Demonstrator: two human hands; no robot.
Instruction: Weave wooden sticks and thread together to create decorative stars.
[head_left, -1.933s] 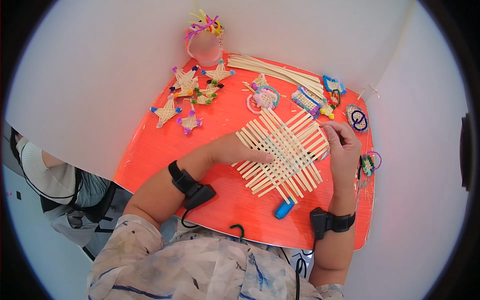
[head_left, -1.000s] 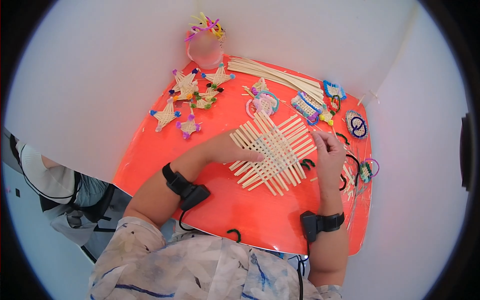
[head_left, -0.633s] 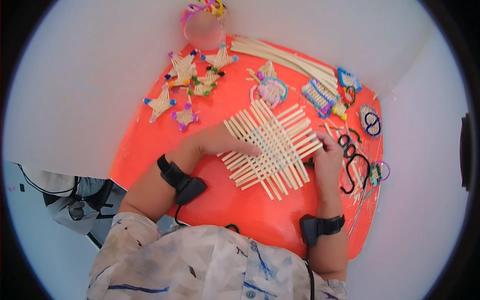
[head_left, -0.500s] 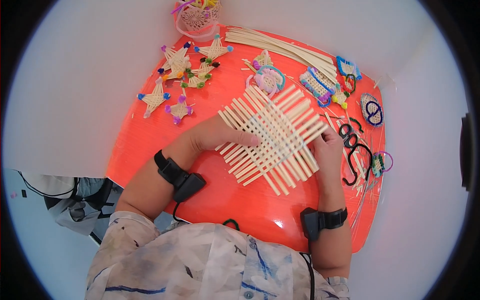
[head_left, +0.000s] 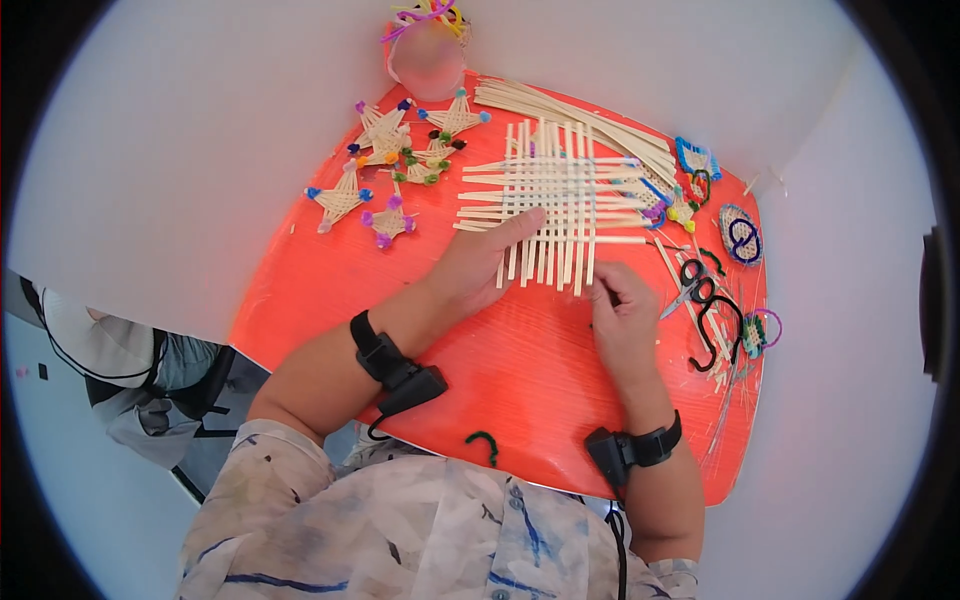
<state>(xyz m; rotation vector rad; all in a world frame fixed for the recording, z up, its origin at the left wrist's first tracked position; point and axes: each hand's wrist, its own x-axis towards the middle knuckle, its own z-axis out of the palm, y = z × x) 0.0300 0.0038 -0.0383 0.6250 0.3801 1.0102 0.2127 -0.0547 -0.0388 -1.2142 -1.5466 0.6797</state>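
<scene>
Your woven strip mat (head_left: 550, 200) is criss-crossed in the middle; its edges look unfinished, with strip ends (head_left: 625, 240) poking out. Your left hand (head_left: 480, 262) grips it above the red table (head_left: 540, 400), thumb (head_left: 522, 228) on top. Your right hand (head_left: 625, 312) is curled near its bottom right corner; I can't tell if it pinches anything.

Mat (head_left: 572, 192): pale straw, checked weave | worktop (head_left: 320, 290): bright red-orange, faint grain | stars (head_left: 340, 196): straw; tips purple, blue, green, orange | strips (head_left: 580, 118): plain cream | scissors (head_left: 693, 272): black-handled | shirt (head_left: 400, 520): off-white, greyish blotches, blue streaks | straps (head_left: 656, 443): black, I see
</scene>
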